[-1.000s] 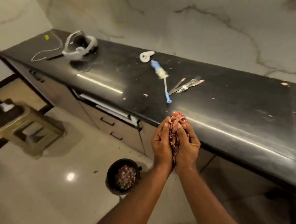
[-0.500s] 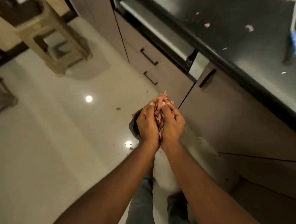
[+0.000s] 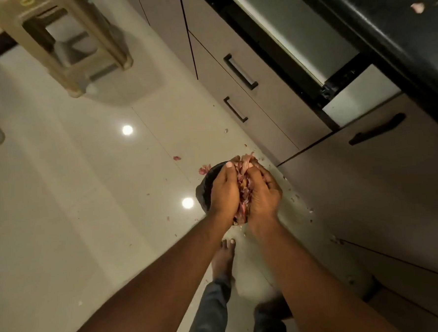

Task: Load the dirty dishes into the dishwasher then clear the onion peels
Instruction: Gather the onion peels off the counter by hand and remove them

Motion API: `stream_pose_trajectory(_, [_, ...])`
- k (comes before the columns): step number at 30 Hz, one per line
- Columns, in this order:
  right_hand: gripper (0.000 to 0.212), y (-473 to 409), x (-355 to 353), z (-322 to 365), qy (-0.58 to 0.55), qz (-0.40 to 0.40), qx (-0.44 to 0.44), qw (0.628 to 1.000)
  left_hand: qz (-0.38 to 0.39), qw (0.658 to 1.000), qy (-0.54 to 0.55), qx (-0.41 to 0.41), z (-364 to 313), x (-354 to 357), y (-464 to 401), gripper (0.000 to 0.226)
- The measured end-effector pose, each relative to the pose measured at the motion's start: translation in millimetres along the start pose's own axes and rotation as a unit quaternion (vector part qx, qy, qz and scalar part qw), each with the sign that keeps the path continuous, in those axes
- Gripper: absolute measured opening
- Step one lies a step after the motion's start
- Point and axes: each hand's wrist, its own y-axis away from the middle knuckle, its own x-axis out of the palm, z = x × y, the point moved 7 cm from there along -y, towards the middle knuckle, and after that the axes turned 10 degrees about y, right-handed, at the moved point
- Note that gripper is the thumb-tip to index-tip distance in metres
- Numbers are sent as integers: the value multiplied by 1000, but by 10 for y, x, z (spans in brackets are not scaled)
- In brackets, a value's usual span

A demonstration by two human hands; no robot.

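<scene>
At frame centre, the left hand [image 3: 223, 191] and right hand [image 3: 262, 192] press together, cupping a wad of onion peels [image 3: 242, 176] above what seems a dark bin [image 3: 205, 189], mostly hidden. The peels look papery, weightless and crumbly, so they need scooping from beneath; flakes dot the glossy floor [image 3: 86, 199].

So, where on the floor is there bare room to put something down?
The pale floor between the stool and the arms is bare. It is crowded near the drawers: the black bin stands there under the left hand and right hand, which clasp onion peels, with scraps scattered around.
</scene>
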Motion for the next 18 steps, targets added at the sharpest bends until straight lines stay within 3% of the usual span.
stream_pose_trajectory(4, [18,-327,-2,42,115,4,-50,992,35,978,-205,-12,88,-154,-440,86])
stream_pose_trajectory(7, [12,-437,-12,4,182,28,-65,981,38,973,-219,-56,238,-312,-490,95])
stream_pose_trajectory(12, [17,-424,-60,-31,207,-5,-12,978,64,989,-96,-94,213,-290,-177,56])
stream_pose_trajectory(17, [62,-277,-78,-26,183,-43,80,979,50,993,-66,-82,84,-279,104,53])
stream_pose_trajectory(18, [60,-199,-78,49,181,-39,78,980,49,993,-67,-78,70,-284,145,54])
